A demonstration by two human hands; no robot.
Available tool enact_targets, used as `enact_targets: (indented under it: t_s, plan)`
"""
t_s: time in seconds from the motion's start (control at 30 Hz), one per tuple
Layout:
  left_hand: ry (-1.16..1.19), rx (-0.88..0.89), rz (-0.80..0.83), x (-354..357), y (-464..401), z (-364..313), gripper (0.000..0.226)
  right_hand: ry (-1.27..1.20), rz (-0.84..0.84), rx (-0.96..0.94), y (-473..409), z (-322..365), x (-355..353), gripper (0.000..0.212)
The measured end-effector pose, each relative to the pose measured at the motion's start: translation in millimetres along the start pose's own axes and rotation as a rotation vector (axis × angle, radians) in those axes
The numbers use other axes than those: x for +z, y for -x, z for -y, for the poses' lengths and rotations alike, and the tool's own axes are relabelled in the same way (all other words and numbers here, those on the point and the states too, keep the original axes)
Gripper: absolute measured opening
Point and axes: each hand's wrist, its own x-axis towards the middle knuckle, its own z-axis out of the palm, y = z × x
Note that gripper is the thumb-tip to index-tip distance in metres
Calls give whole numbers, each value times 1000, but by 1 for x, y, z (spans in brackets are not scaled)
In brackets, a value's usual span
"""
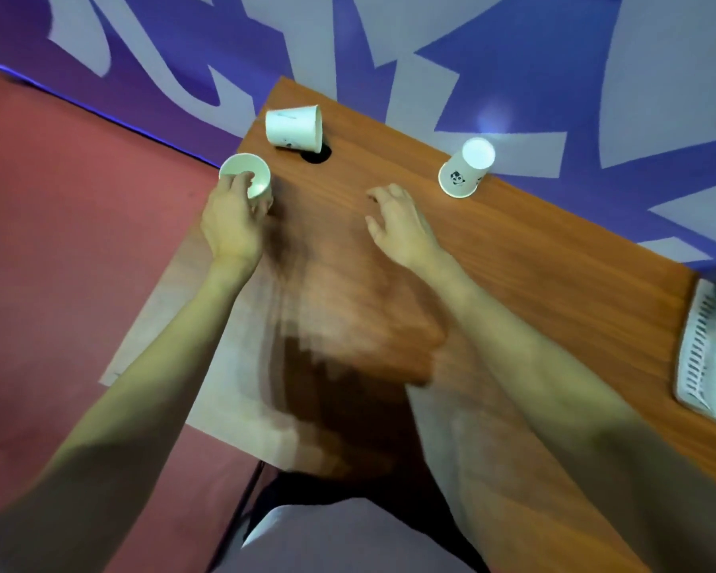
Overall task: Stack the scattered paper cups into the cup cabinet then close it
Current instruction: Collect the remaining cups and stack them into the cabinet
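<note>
paper cups lay scattered on the wooden desk (513,258). the left hand (232,221) gripped an upright cup (247,175) at the desk's left edge, fingers over its rim. the right hand (399,223) hovered with fingers spread, holding nothing, between a tipped cup (293,128) and an upside-down cup (466,167).

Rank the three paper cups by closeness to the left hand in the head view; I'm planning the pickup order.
1. Upright cup, gripped by the left hand at the table's left edge.
2. Tipped cup, just beyond it.
3. Upside-down cup, far right.
</note>
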Motion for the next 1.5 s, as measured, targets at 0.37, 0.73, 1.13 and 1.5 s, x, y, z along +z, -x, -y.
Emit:
enact_targets:
  t_s: [0.37, 0.73, 1.13, 1.5]
  plan:
    - [151, 141, -84, 4, 6, 9, 15, -209, -110, 81, -108, 27, 30, 28]
    - [243, 95, -79, -16, 40, 13, 13, -394, -144, 237, -165, 36, 48, 11]
    - [298, 386, -60, -31, 53, -64, 12, -294, -376, 61, 24, -30, -35, 13]
    - [327, 713, 117, -8, 156, -176, 10, -138, -642, 248, 264, -116, -103, 15]
